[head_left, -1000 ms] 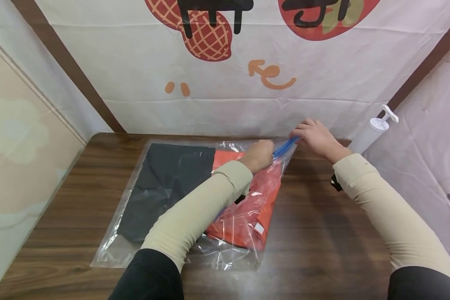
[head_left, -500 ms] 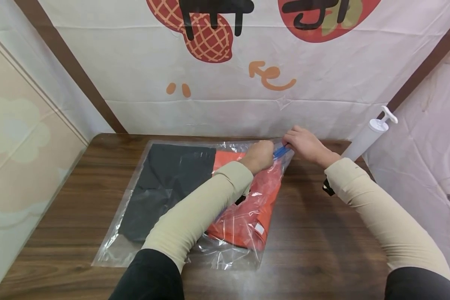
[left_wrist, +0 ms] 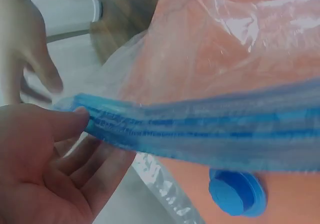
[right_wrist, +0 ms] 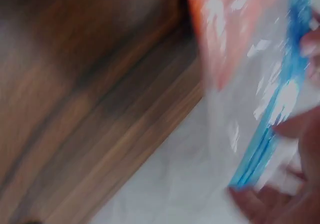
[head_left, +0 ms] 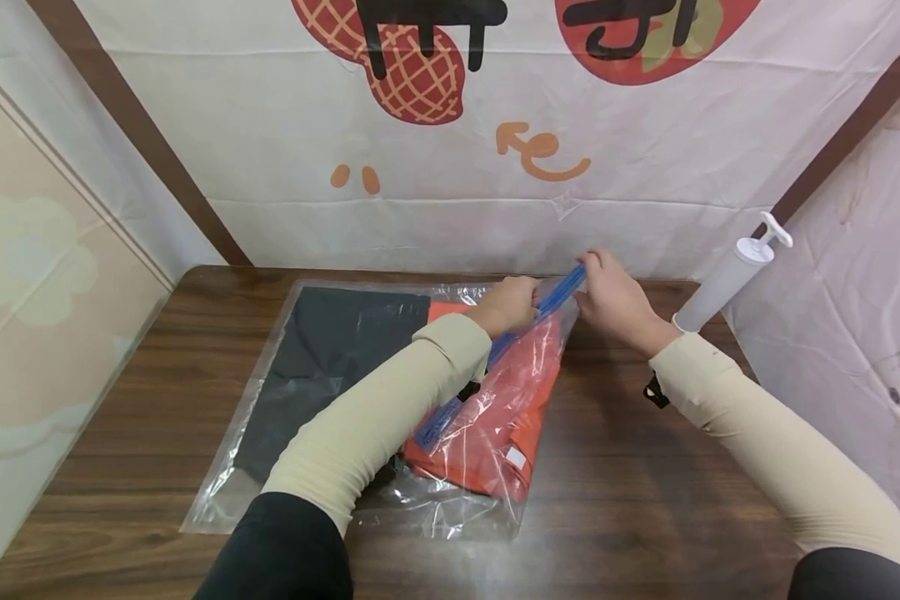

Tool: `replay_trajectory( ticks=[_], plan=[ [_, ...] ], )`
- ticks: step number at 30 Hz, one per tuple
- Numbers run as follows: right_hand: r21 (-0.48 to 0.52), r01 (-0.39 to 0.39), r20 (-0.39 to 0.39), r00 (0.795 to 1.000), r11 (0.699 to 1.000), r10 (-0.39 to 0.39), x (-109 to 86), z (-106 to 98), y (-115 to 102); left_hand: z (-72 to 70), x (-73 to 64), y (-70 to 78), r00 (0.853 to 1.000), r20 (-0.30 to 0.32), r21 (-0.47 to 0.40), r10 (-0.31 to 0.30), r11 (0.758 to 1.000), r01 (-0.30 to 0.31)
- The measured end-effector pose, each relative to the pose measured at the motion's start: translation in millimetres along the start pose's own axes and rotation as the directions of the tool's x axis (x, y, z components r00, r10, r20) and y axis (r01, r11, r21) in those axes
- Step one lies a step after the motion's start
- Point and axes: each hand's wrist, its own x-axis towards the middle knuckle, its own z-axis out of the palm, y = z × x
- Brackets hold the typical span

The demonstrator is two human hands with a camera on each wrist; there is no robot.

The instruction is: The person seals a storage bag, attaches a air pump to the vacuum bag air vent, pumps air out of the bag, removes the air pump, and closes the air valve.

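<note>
A clear plastic storage bag (head_left: 213, 510) lies on the table with folded dark cloth (head_left: 337, 358) and orange cloth (head_left: 528, 446) inside. A blue zip strip (head_left: 560, 292) runs diagonally across its right part. My left hand (head_left: 506, 307) pinches this strip between thumb and fingers, seen close up in the left wrist view. At the strip's far end, by the bag's back right corner, my right hand (head_left: 613, 300) holds it with its fingertips. A round blue valve cap (left_wrist: 235, 194) shows on the bag below the strip in the left wrist view.
A white hand pump (head_left: 723, 283) with a T-shaped handle stands at the table's back right corner, close beyond my right wrist. Behind the wooden table (head_left: 645, 500) hangs a printed white cloth (head_left: 450, 225), with more cloth at both sides.
My right hand has shifted left and slightly down, its fingers opening a little around the strip's end. My left hand has slid slightly left, and more of the blue strip shows.
</note>
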Motion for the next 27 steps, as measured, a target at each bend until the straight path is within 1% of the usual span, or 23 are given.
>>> replay_trajectory(
  ticks=[1, 2, 3, 4, 5, 6, 7, 8, 9, 10, 11, 12, 13, 14, 15, 16, 17, 18, 19, 20, 23, 24, 27],
  plan=[
    [0.029, -0.079, 0.022, 0.997, 0.996, 0.078, -2.4, -1.4, -4.8, -1.0, -0.1, -0.9, 1.000, 0.013, -0.011, 0.003, 1.000, -0.003],
    [0.056, -0.154, 0.063, 0.987, 0.987, 0.150, -4.9, -3.2, -9.5, -1.9, -0.2, -1.8, 1.000, 0.026, -0.019, 0.007, 1.000, -0.006],
    [0.074, -0.215, 0.117, 0.972, 0.974, 0.206, -7.2, -5.2, -14.1, -2.9, -0.4, -2.5, 0.999, 0.040, -0.028, 0.010, 1.000, -0.009],
    [0.089, -0.270, 0.189, 0.950, 0.959, 0.250, -9.2, -7.3, -18.7, -3.6, -0.2, -3.2, 0.999, 0.051, -0.029, 0.015, 0.999, -0.014],
    [0.114, -0.314, 0.270, 0.923, 0.943, 0.275, -10.6, -8.9, -22.7, -4.3, -0.3, -3.7, 0.998, 0.061, -0.035, 0.019, 0.999, -0.017],
    [0.158, -0.363, 0.354, 0.889, 0.918, 0.291, -11.8, -10.1, -26.2, -4.9, -0.2, -4.0, 0.997, 0.071, -0.047, 0.021, 0.999, -0.018],
    [0.217, -0.414, 0.435, 0.852, 0.884, 0.292, -13.0, -10.9, -29.0, -5.5, -0.3, -4.0, 0.997, 0.080, -0.059, 0.022, 0.998, -0.018],
    [0.275, -0.465, 0.507, 0.814, 0.842, 0.283, -14.2, -11.3, -31.1, -6.0, -0.2, -3.9, 0.996, 0.089, -0.075, 0.025, 0.997, -0.018],
    [0.343, -0.519, 0.567, 0.779, 0.783, 0.268, -15.3, -11.8, -33.2, -6.2, -0.2, -3.9, 0.994, 0.103, -0.111, 0.025, 0.994, -0.013],
    [0.415, -0.580, 0.615, 0.746, 0.701, 0.254, -16.4, -11.8, -34.4, -6.6, -0.2, -3.6, 0.993, 0.114, -0.150, 0.027, 0.989, -0.010],
    [0.483, -0.637, 0.650, 0.720, 0.600, 0.241, -17.5, -11.6, -34.7, -7.2, -0.6, -3.3, 0.991, 0.128, -0.198, 0.029, 0.980, -0.003],
    [0.537, -0.680, 0.673, 0.702, 0.498, 0.232, -18.6, -11.5, -34.5, -7.8, -0.9, -2.9, 0.990, 0.141, -0.247, 0.033, 0.969, 0.002],
    [0.579, -0.706, 0.690, 0.691, 0.408, 0.217, -19.1, -11.4, -34.3, -8.9, -1.8, -3.3, 0.986, 0.161, -0.305, 0.036, 0.952, 0.015],
    [0.604, -0.716, 0.696, 0.688, 0.349, 0.206, -19.5, -11.5, -33.6, -10.2, -2.7, -3.7, 0.981, 0.190, -0.381, 0.037, 0.924, 0.039],
    [0.624, -0.718, 0.698, 0.689, 0.307, 0.195, -19.8, -11.9, -32.8, -12.0, -4.0, -4.2, 0.974, 0.223, -0.452, 0.038, 0.889, 0.069],
    [0.638, -0.720, 0.698, 0.690, 0.275, 0.188, -20.2, -12.5, -30.7, -13.8, -4.6, -4.1, 0.966, 0.253, -0.510, 0.044, 0.855, 0.095],
    [0.645, -0.719, 0.699, 0.692, 0.258, 0.181, -20.4, -13.3, -29.1, -15.6, -4.7, -4.6, 0.957, 0.287, -0.569, 0.049, 0.812, 0.129],
    [0.649, -0.718, 0.699, 0.693, 0.251, 0.174, -20.6, -14.1, -27.5, -17.4, -5.1, -5.2, 0.946, 0.320, -0.624, 0.056, 0.763, 0.166],
    [0.652, -0.715, 0.699, 0.696, 0.252, 0.165, -20.7, -14.9, -26.3, -19.2, -5.3, -6.0, 0.934, 0.351, -0.671, 0.062, 0.713, 0.205],
    [0.653, -0.711, 0.698, 0.698, 0.261, 0.158, -20.6, -15.5, -25.2, -20.6, -5.6, -6.8, 0.924, 0.377, -0.709, 0.069, 0.664, 0.239],
    [0.655, -0.712, 0.700, 0.698, 0.253, 0.150, -20.3, -16.4, -23.6, -23.2, -6.0, -8.9, 0.903, 0.419, -0.777, 0.094, 0.552, 0.303],
    [0.656, -0.712, 0.700, 0.698, 0.253, 0.151, -20.3, -16.4, -23.1, -23.6, -6.4, -9.2, 0.900, 0.425, -0.792, 0.101, 0.523, 0.316],
    [0.653, -0.715, 0.698, 0.696, 0.251, 0.167, -20.7, -16.3, -22.4, -23.4, -7.0, -9.1, 0.890, 0.439, -0.833, 0.121, 0.427, 0.353]
  ],
)
